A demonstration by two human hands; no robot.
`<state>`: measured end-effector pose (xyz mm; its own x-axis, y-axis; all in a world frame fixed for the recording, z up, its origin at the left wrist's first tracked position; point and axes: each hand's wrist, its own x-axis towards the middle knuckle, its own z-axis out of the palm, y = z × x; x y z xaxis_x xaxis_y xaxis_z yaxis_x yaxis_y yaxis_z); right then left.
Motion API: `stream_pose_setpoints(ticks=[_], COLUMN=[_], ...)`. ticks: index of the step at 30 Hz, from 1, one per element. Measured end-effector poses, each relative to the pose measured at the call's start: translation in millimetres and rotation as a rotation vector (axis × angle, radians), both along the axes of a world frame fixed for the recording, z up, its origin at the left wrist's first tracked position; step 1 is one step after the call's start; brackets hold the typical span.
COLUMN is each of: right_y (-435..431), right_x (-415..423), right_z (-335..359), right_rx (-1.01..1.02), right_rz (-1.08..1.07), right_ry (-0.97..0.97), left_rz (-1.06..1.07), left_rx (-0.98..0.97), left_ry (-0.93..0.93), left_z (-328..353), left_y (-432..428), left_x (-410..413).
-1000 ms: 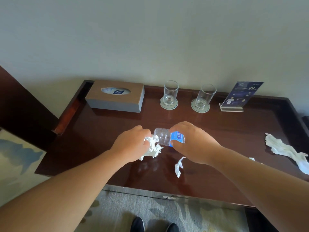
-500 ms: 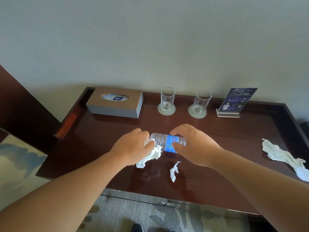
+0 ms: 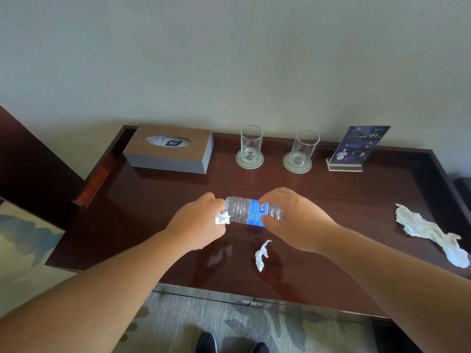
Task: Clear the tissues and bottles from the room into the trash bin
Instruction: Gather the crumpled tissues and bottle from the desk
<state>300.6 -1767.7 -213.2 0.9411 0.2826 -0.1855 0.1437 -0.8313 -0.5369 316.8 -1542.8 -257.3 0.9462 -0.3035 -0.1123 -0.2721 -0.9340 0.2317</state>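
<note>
A clear plastic bottle [image 3: 251, 212] with a blue label lies sideways above the middle of the dark wooden table [image 3: 356, 200]. My right hand [image 3: 293, 220] grips its right end. My left hand [image 3: 201, 222] is closed on a crumpled white tissue [image 3: 222, 218] and touches the bottle's left end. A small torn tissue [image 3: 262, 254] lies on the table just below the hands. A long crumpled tissue [image 3: 430, 233] lies near the table's right edge. No trash bin is in view.
Along the back of the table stand a grey-brown tissue box [image 3: 169, 149], two empty glasses [image 3: 251, 143] [image 3: 303, 149] on coasters and a blue card in a stand [image 3: 356, 149]. The table has raised side rims. Carpet and my shoes [image 3: 206, 342] show below.
My left hand has gathered its tissue into the fist, so less of it hangs out. The bottle has shifted left and now bridges both hands. The view has tilted up slightly.
</note>
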Motion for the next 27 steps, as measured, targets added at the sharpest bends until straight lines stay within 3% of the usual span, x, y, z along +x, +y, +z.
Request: stream_pose_setpoints(ticks=[11, 19, 27], right_y=[-10, -2, 6], right_x=[-11, -26, -32], right_z=[-16, -60, -106], right_rx=[-0.017, -0.072, -0.140], right_rz=[-0.027, 0.076, 0.100], right_ry=[0.016, 0.068, 0.129], left_rz=[-0.084, -0.118, -0.137], left_rx=[-0.107, -0.184, -0.205], left_ry=[0.058, -0.030, 0.001], left_z=[4, -17, -43], left_y=[-17, -23, -26], left_x=[-4, -12, -16])
